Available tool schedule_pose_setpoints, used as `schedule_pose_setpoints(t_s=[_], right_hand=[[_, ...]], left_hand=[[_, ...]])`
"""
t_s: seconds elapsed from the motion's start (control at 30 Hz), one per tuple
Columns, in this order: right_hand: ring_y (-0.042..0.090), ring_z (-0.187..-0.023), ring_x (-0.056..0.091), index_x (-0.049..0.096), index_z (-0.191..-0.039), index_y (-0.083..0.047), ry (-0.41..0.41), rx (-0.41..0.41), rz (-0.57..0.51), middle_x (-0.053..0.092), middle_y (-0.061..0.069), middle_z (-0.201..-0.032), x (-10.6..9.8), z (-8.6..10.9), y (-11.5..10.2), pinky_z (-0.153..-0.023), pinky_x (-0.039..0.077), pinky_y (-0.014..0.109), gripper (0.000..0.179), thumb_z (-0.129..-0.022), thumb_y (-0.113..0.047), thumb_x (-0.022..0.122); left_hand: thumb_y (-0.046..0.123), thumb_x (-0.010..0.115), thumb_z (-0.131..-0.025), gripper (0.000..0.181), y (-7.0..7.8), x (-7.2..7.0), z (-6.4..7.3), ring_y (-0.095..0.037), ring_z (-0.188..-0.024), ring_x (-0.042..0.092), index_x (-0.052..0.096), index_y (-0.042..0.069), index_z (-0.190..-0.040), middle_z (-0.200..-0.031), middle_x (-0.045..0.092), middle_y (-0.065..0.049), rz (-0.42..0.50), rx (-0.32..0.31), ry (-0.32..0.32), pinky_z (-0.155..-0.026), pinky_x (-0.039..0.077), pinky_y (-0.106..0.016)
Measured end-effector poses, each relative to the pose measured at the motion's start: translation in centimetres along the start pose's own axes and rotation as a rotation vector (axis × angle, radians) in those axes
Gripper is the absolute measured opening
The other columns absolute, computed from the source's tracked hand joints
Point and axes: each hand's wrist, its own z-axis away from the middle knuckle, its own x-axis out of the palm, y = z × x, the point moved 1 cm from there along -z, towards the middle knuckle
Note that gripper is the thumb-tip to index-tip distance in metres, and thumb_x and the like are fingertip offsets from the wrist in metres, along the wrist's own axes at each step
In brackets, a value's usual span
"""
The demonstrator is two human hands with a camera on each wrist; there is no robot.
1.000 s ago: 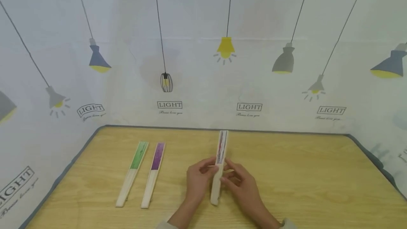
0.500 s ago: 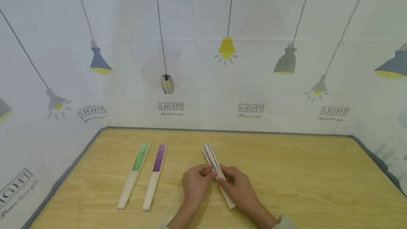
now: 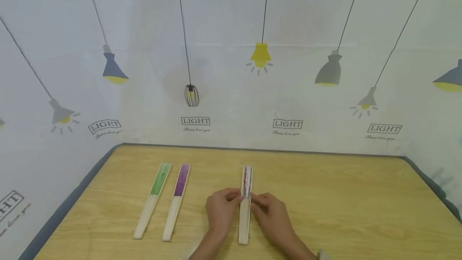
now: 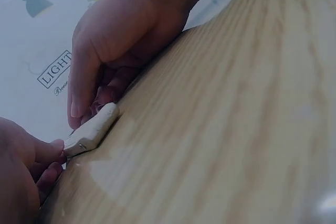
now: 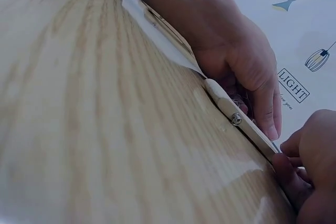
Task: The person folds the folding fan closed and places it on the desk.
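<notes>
A folded hand fan (image 3: 244, 220) with pale wooden ribs and a white, red-marked leaf points almost straight away from me in the head view. My left hand (image 3: 220, 214) holds its left side near the middle, thumb at the edge. On the opposite side my right hand (image 3: 272, 216) holds it with thumb and fingers; some fingertips are hidden. In the right wrist view a metal rivet (image 5: 236, 119) shows at the fan's near end, low over the table. The fan's rounded end (image 4: 97, 127) also appears between both hands in the left wrist view.
Left of my hands lie two more folded fans, a green one (image 3: 160, 179) and a purple one (image 3: 181, 180), side by side on the wooden table (image 3: 343, 200). A white cloth printed with lamps (image 3: 231, 71) hangs behind and around the table.
The fan has come lower and nearer. Its far end swung left, then back to nearly straight. Both hands stay at its sides, and the right has shifted slightly. The other fans stay put.
</notes>
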Motion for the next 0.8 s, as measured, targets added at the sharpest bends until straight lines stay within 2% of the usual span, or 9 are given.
schedule_pose_setpoints(t_s=[0.23,0.3,0.47,0.57,0.63,0.7,0.8], right_hand=[[0.011,-0.086,0.062,0.070,-0.113,-0.010,0.006,0.004,-0.007,0.067,-0.006,-0.094,-0.6,1.1,0.0,-0.077,0.055,0.026,0.031,-0.083,-0.003,0.072],[0.011,-0.086,0.062,0.070,-0.113,-0.010,0.005,-0.002,-0.023,0.067,-0.006,-0.093,-0.7,1.2,-0.1,-0.078,0.055,0.026,0.031,-0.083,-0.002,0.072],[0.011,-0.089,0.061,0.069,-0.115,-0.008,-0.020,-0.057,-0.027,0.064,-0.006,-0.095,-0.7,0.4,-0.4,-0.079,0.055,0.027,0.031,-0.085,-0.004,0.071],[0.011,-0.088,0.061,0.068,-0.117,-0.008,-0.023,-0.066,-0.014,0.064,-0.006,-0.096,-0.7,-0.2,-0.4,-0.078,0.055,0.027,0.031,-0.086,-0.005,0.070],[0.011,-0.087,0.061,0.068,-0.117,-0.008,-0.031,-0.042,-0.029,0.065,-0.004,-0.096,-0.7,-0.3,-0.2,-0.078,0.055,0.026,0.032,-0.086,-0.005,0.070],[0.012,-0.090,0.062,0.066,-0.119,-0.009,-0.048,0.005,-0.055,0.065,-0.002,-0.100,-0.9,0.0,-0.2,-0.079,0.055,0.025,0.032,-0.088,-0.006,0.069],[0.016,-0.095,0.061,0.062,-0.124,-0.009,-0.077,0.068,-0.085,0.064,0.003,-0.110,-2.3,0.6,-0.7,-0.080,0.055,0.025,0.034,-0.091,-0.009,0.066]], left_hand=[[0.010,0.082,-0.072,0.017,0.2,0.1,0.9,-0.008,-0.065,0.067,0.076,0.009,-0.087,-0.078,0.072,0.001,0.010,-0.017,-0.011,-0.056,0.055,-0.017],[0.009,0.082,-0.072,0.015,0.4,0.1,1.0,-0.007,-0.063,0.066,0.076,0.009,-0.085,-0.076,0.072,0.001,0.012,-0.011,0.003,-0.055,0.055,-0.017],[0.002,0.082,-0.071,0.013,1.2,-0.6,0.5,-0.012,-0.062,0.067,0.075,0.005,-0.080,-0.072,0.071,-0.003,0.054,0.017,0.064,-0.054,0.056,-0.019],[0.000,0.081,-0.071,0.012,1.4,-0.8,0.2,-0.014,-0.064,0.068,0.074,0.003,-0.081,-0.073,0.071,-0.006,0.074,0.004,0.072,-0.055,0.056,-0.020],[0.001,0.080,-0.073,0.011,1.5,-1.0,0.3,-0.015,-0.065,0.068,0.074,0.003,-0.083,-0.074,0.071,-0.006,0.076,-0.020,0.052,-0.056,0.057,-0.021],[0.004,0.079,-0.076,0.012,1.7,-1.4,0.4,-0.016,-0.067,0.068,0.073,0.002,-0.087,-0.076,0.071,-0.006,0.074,-0.039,0.006,-0.058,0.057,-0.023],[0.014,0.075,-0.083,0.020,2.6,-2.5,0.3,-0.019,-0.074,0.068,0.071,0.001,-0.097,-0.084,0.072,-0.008,0.046,-0.021,-0.122,-0.064,0.059,-0.026]])
